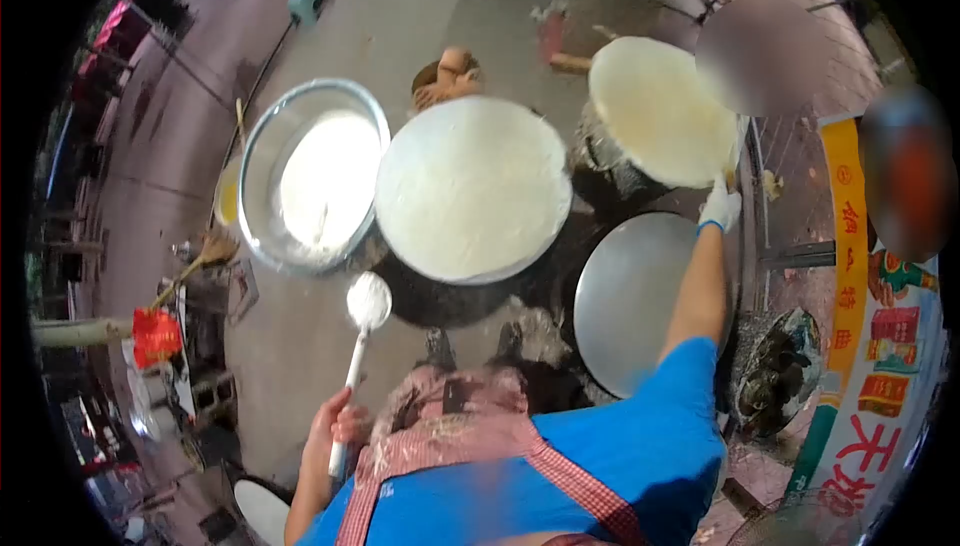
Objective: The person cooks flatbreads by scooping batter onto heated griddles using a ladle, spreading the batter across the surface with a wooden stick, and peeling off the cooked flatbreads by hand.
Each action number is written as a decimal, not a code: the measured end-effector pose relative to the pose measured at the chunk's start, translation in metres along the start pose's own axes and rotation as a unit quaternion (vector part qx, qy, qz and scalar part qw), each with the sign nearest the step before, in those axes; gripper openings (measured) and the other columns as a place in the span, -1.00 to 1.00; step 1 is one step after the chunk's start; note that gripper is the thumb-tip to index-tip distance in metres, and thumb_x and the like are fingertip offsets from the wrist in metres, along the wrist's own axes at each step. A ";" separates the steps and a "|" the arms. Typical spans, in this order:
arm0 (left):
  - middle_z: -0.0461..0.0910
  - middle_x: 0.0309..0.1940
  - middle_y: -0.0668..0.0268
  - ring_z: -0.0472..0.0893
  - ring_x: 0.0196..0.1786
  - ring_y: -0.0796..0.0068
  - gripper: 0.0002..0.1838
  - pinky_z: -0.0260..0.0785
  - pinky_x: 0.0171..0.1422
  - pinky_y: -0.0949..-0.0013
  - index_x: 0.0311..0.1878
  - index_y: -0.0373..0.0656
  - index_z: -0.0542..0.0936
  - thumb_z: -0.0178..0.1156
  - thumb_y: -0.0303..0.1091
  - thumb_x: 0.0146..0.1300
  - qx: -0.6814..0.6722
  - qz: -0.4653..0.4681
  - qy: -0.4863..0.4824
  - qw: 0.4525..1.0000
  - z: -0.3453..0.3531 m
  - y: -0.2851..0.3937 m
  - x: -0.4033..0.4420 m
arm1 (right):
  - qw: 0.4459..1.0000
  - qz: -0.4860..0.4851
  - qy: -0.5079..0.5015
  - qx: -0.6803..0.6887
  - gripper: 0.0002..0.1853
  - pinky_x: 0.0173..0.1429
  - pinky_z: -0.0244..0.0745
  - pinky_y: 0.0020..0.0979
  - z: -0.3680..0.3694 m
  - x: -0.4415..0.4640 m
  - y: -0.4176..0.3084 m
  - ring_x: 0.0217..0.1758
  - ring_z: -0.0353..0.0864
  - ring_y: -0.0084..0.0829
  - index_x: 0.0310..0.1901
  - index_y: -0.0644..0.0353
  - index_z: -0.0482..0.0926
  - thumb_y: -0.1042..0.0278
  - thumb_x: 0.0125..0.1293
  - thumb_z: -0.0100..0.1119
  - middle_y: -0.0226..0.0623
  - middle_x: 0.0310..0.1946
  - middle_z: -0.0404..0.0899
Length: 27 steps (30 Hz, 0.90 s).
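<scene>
My left hand (335, 428) is wrapped around the handle of a ladle (369, 303), whose bowl is coated with white batter. Just beyond the ladle, a large metal basin (262, 241) holds white batter (330, 181). Pale batter is spread over a round griddle (473, 189) in the middle. On the right, my gloved right hand (720, 206) pinches the near edge of a large thin pancake (655, 111), which looks tilted up. Beneath my right forearm lies a bare round griddle (635, 301). My fingertips are partly hidden at the pancake's edge.
Across the pancake is another person, blurred, with a forearm (572, 63) near its far edge. A dark pan (775, 371) and a printed banner (850, 346) stand at the right. A brush (205, 251) lies at the left, and a stool (306, 4) stands farther off.
</scene>
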<state>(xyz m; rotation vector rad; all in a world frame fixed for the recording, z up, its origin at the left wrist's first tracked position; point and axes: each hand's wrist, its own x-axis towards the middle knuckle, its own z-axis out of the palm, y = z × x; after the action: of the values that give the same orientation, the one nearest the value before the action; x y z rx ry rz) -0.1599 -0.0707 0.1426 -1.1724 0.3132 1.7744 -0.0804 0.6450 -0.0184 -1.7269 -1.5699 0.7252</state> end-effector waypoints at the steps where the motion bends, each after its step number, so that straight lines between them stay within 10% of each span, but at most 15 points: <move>1: 0.17 -0.69 0.40 0.13 -0.78 0.73 -0.58 0.05 -0.80 0.63 0.29 0.17 0.25 -0.12 -0.17 0.37 0.009 -0.010 -0.032 0.999 -0.006 0.009 0.003 | 0.991 0.028 -0.102 0.079 -0.49 -0.54 0.36 -0.35 -0.032 -0.038 -0.026 -0.58 0.52 -0.33 -0.25 0.37 0.52 -0.05 0.09 0.18 -0.15 -0.56 0.53; 4: 0.16 -0.70 0.41 0.11 -0.79 0.73 -0.58 0.05 -0.81 0.63 0.29 0.18 0.24 -0.12 -0.16 0.38 0.035 -0.019 -0.028 0.999 -0.015 0.028 0.000 | 0.973 -0.149 -0.177 -0.009 -0.57 -0.49 0.31 -0.40 -0.075 -0.137 -0.006 -0.63 0.39 -0.52 -0.24 0.33 0.52 0.03 0.19 0.10 -0.33 -0.62 0.44; 8: 0.13 -0.72 0.43 0.10 -0.79 0.73 -0.61 0.04 -0.82 0.63 0.27 0.21 0.27 -0.13 -0.16 0.38 0.065 -0.060 -0.030 0.996 -0.029 0.070 -0.005 | 0.966 0.011 -0.228 -0.121 -0.62 -0.23 0.42 -0.28 -0.139 -0.293 0.037 -0.40 0.59 -0.24 -0.16 0.22 0.55 0.07 0.14 0.18 -0.11 -0.44 0.59; 13: 0.10 -0.73 0.48 0.05 -0.81 0.75 -0.76 -0.07 -0.88 0.69 0.05 0.23 0.41 -0.05 -0.19 0.34 0.205 -0.085 0.066 0.973 -0.054 0.141 -0.010 | 0.943 -0.066 -0.157 -0.286 -0.55 -0.07 0.43 -0.18 -0.179 -0.417 0.089 -0.15 0.56 -0.06 -0.04 0.09 0.53 -0.03 0.13 0.14 -0.06 -0.23 0.59; 27: 0.12 -0.72 0.45 0.09 -0.80 0.73 -0.65 0.01 -0.85 0.63 0.20 0.16 0.34 -0.13 -0.18 0.38 0.142 -0.099 -0.024 0.985 -0.086 0.126 -0.023 | 0.907 -0.146 -0.191 -0.345 -0.51 -0.16 0.45 -0.16 -0.208 -0.424 0.111 -0.20 0.57 -0.07 0.03 0.01 0.50 -0.10 0.15 0.06 -0.04 -0.23 0.58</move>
<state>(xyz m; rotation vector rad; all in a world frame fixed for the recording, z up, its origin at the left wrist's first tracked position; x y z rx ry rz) -0.2113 -0.2043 0.0838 -0.9213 0.3928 1.5248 0.1017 0.1955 0.0033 -1.8111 -2.5222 0.3824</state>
